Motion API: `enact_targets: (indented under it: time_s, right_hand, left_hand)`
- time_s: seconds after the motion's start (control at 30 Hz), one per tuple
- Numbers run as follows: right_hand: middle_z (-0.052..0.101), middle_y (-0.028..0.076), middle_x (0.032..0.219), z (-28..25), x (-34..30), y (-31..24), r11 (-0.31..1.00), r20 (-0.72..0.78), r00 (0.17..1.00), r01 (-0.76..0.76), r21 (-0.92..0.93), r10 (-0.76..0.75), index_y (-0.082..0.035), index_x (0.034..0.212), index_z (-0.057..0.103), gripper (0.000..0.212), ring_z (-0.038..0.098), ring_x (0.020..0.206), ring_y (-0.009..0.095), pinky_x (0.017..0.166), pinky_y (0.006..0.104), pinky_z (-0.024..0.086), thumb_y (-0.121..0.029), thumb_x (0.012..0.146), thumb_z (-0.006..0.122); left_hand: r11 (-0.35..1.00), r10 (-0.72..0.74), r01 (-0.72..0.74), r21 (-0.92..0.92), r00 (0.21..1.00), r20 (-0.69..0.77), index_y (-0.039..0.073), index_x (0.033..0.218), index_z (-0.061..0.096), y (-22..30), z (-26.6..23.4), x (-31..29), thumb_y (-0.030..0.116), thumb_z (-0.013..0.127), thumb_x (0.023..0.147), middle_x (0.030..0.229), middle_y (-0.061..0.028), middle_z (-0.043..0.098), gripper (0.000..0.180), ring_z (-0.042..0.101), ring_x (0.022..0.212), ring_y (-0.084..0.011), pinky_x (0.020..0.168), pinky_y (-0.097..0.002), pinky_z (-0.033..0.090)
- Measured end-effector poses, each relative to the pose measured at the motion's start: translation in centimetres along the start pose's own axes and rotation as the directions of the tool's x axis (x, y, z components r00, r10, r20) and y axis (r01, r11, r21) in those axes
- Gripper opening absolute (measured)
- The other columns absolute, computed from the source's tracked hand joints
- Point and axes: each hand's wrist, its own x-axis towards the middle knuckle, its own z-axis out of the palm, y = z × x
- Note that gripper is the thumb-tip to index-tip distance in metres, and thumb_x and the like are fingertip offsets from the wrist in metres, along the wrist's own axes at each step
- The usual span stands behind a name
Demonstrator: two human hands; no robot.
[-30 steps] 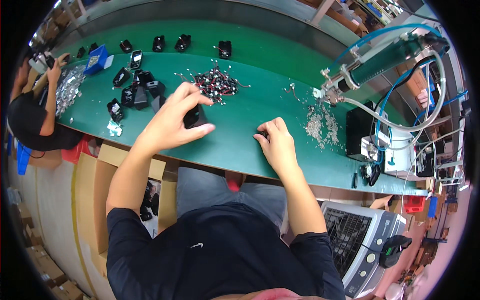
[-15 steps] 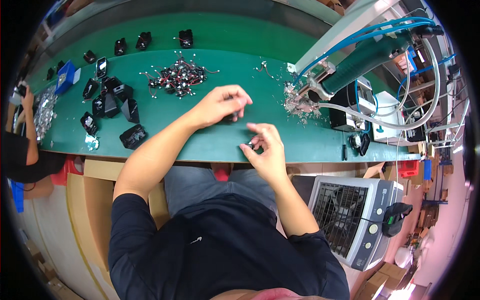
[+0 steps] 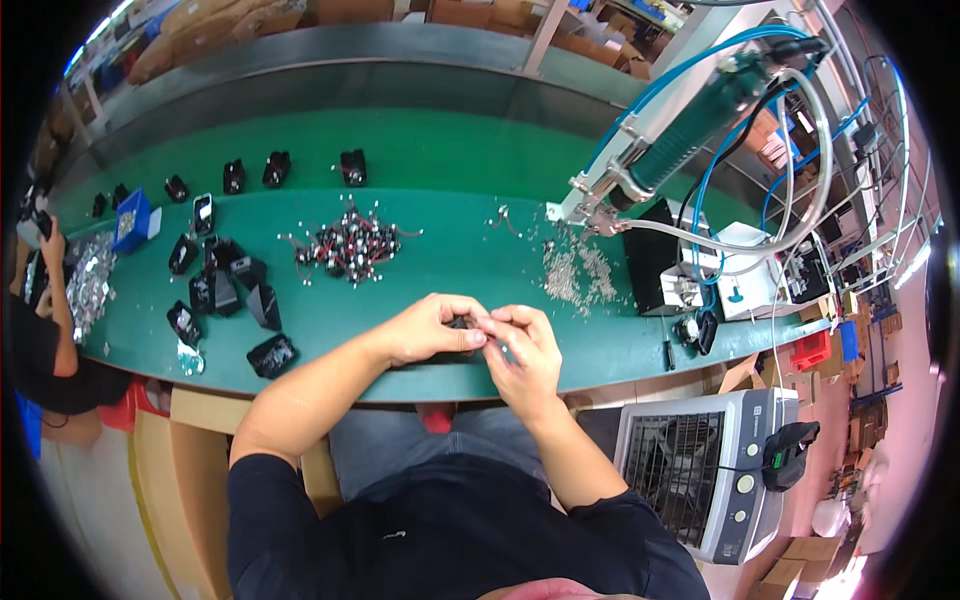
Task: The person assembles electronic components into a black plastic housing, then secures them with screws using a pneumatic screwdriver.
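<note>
Green matting covered the workbench (image 3: 440, 270), and the person sat at its near edge with both hands drawn together just above it. Furthest left lay a scatter of black plastic housings (image 3: 225, 290), then a tangle of small wired parts (image 3: 350, 245) in the middle, both well apart from the hands. The left hand (image 3: 430, 330) was curled narrow, its thumb and fingertips pinched on a small dark part (image 3: 462, 324). That part sat between the two hands, mostly hidden by the fingers, so its shape could only be guessed at; it looked like one of the black housings. The right hand (image 3: 525, 350) was closed too, its fingertips meeting the left's at the same piece. Done well, such a fit probably wanted the left hand to hold steady while the right made the fine alignment, low over the mat so a slip lost nothing. Further right lay a pile of tiny pale parts (image 3: 575, 275) beneath a green pneumatic tool (image 3: 690, 125).
</note>
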Motion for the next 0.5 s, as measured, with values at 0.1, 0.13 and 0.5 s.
enact_targets:
  time_s: [0.1, 0.13, 0.5]
  right_hand:
    - [0.063, 0.014, 0.119, -0.5, 0.4, 0.2, 0.999, 0.036, 0.999, 0.031, 0.025, -0.032, -0.002, 0.109, 0.075, 0.032, 0.071, 0.104, 0.025, 0.086, 0.0335, 0.062, 0.010, 0.080, 0.080]
    - [0.063, 0.014, 0.119, -0.7, 0.5, 0.2, 0.999, 0.029, 0.999, 0.037, 0.023, -0.038, -0.002, 0.109, 0.075, 0.032, 0.071, 0.104, 0.025, 0.086, 0.0335, 0.062, 0.010, 0.080, 0.080]
    - [0.070, 0.014, 0.112, -2.4, 0.2, 0.4, 0.998, 0.036, 0.998, 0.061, -0.002, -0.061, -0.003, 0.111, 0.074, 0.033, 0.073, 0.094, 0.025, 0.082, 0.0339, 0.062, 0.002, 0.080, 0.084]
  left_hand:
    - [0.998, 0.019, -0.022, -0.061, 0.998, -0.055, 0.003, 0.115, 0.070, 0.3, 0.3, 0.0, 0.012, 0.075, 0.095, 0.103, -0.0015, 0.070, 0.022, 0.063, 0.098, -0.0107, 0.091, -0.0291, 0.052]
    - [0.997, 0.062, -0.059, 0.040, 0.994, -0.093, 0.003, 0.115, 0.071, 0.3, 0.3, 0.1, 0.011, 0.075, 0.095, 0.104, -0.0020, 0.071, 0.023, 0.063, 0.099, -0.0108, 0.091, -0.0294, 0.052]
    - [0.917, 0.252, -0.198, 0.347, 0.961, -0.117, 0.005, 0.107, 0.074, 0.0, 0.0, 0.6, 0.014, 0.084, 0.085, 0.096, -0.0007, 0.071, 0.026, 0.062, 0.089, -0.0097, 0.082, -0.0283, 0.050]
